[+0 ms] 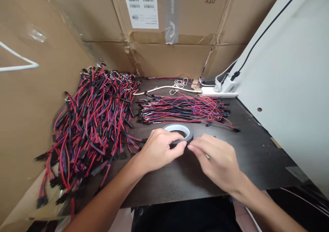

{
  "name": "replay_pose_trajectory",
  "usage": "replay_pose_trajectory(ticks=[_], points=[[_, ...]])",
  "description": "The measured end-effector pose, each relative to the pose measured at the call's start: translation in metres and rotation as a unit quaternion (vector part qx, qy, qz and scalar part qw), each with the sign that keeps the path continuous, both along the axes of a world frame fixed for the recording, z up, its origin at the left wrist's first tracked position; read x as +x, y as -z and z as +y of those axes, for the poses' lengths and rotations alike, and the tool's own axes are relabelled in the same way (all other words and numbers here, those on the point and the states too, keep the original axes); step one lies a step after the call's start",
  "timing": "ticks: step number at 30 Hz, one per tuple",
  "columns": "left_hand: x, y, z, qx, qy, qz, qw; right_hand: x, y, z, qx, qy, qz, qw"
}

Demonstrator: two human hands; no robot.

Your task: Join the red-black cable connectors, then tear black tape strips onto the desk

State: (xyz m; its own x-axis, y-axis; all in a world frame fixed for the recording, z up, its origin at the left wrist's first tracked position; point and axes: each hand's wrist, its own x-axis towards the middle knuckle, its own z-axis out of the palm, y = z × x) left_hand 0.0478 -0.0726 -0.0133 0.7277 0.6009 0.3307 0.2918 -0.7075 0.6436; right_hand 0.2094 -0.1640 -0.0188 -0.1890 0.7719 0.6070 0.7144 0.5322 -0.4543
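My left hand [160, 149] grips a roll of black tape [190, 133] with a pale inner ring, thumb and fingers closed on its near edge. The roll is held over the dark table. Against the roll's right side, my right hand [217, 158] is closed in a pinch, its fingertips almost meeting my left thumb. Whatever lies between those fingertips is too small to make out. Just beyond the roll lies a flat bundle of red, blue and black cable harnesses [180, 108].
A tall heap of similar cable harnesses [97, 112] fills the table's left side. Cardboard boxes [169, 59] wall off the back and left. A white power strip [218, 92] with plugs sits at the back right, by a white panel [288, 71]. White cord [164, 88] crosses behind the bundle.
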Motion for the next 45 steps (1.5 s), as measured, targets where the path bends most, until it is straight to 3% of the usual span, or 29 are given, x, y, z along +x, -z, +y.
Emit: replay_pose_trajectory(ticks=[2,6,9,13,16,21,25,31,37,38,40,42,45], points=[[-0.002,0.001,0.004,0.023,-0.009,0.003,1.0,-0.012,0.003,-0.016,0.029,-0.04,-0.059,0.997],[-0.009,-0.001,0.01,0.03,-0.072,0.015,0.997,-0.014,0.0,-0.039,-0.004,-0.09,-0.045,0.995],[-0.012,-0.006,0.008,0.013,-0.078,0.033,0.996,0.025,-0.004,-0.032,-0.013,-0.041,-0.02,0.999],[-0.009,-0.01,0.004,0.004,-0.06,0.075,0.995,0.095,0.002,-0.011,-0.108,0.045,-0.024,0.993],[-0.007,-0.01,0.003,0.0,-0.061,0.084,0.995,0.123,0.011,0.002,-0.184,0.105,-0.052,0.976],[-0.008,-0.011,0.004,-0.008,-0.059,0.096,0.994,0.123,0.014,0.015,-0.292,0.099,-0.051,0.95],[-0.007,-0.013,0.004,-0.011,-0.057,0.112,0.992,0.12,0.016,0.019,-0.292,0.103,-0.065,0.949],[-0.007,-0.013,0.004,-0.028,-0.059,0.127,0.99,0.123,0.02,0.021,-0.278,0.123,-0.169,0.938],[-0.009,-0.016,0.001,-0.098,-0.033,0.043,0.994,0.116,0.004,0.014,-0.23,0.274,-0.358,0.862],[-0.009,-0.017,0.0,-0.118,-0.027,0.027,0.992,0.11,0.001,0.011,-0.199,0.283,-0.345,0.872],[-0.008,-0.018,-0.001,-0.166,-0.006,0.003,0.986,0.092,-0.005,0.005,-0.127,0.262,-0.259,0.921],[-0.007,-0.018,-0.002,-0.218,0.02,-0.017,0.976,0.067,-0.009,0.001,-0.071,0.191,-0.13,0.97],[-0.005,-0.014,-0.003,-0.272,0.045,-0.054,0.96,0.027,-0.01,0.001,-0.019,0.124,-0.021,0.992]])
